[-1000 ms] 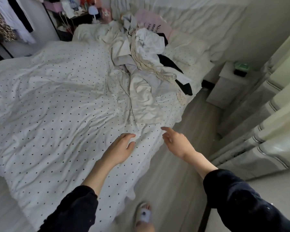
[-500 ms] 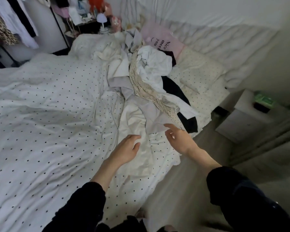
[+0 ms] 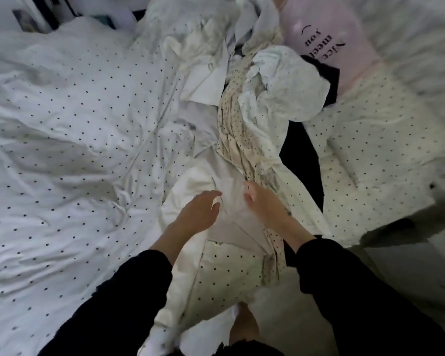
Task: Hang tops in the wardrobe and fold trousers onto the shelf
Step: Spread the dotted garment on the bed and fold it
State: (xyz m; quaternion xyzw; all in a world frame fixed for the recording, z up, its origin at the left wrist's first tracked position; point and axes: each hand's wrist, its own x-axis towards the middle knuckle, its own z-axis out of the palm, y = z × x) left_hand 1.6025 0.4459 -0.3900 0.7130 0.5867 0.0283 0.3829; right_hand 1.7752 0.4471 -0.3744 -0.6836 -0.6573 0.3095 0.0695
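Left hand and right hand side by side at centre frame, both over a pale white garment at the near end of the clothes pile; left fingers loosely extended, gripping nothing; right fingers curled down at the cloth, grip too blurred to tell. Pile running from upper centre down to the middle of the frame on the dotted duvet, black garment at its right edge. Pink pillow at upper right.
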